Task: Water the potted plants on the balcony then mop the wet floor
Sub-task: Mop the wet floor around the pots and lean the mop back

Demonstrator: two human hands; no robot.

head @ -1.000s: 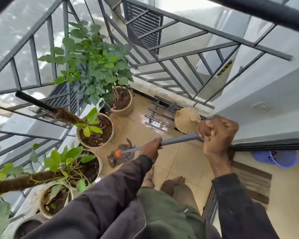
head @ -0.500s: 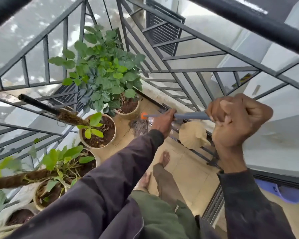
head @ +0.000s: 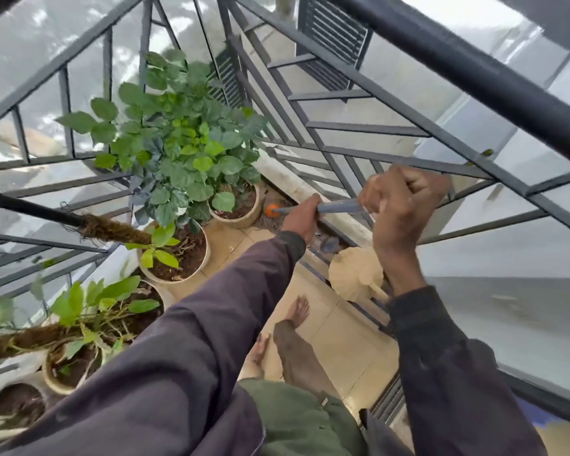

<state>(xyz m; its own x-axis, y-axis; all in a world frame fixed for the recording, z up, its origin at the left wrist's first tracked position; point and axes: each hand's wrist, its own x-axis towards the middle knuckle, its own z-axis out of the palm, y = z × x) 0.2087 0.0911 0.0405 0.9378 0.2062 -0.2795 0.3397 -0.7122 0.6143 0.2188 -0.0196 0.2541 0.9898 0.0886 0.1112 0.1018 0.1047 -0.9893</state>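
Head view: both hands (head: 301, 220) (head: 405, 205) grip the mop handle (head: 338, 206).

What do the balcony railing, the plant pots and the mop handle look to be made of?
The railing looks like dark-painted metal: thin, straight, matte bars. The plant pots seem ceramic or plastic, cream and smooth-rimmed; I cannot tell which. The mop handle looks like grey metal or plastic tubing, with an orange collar near the head.

The mop head (head: 270, 222) has slid forward across the floor (head: 343, 324) to just beside the farthest pot (head: 242, 221).
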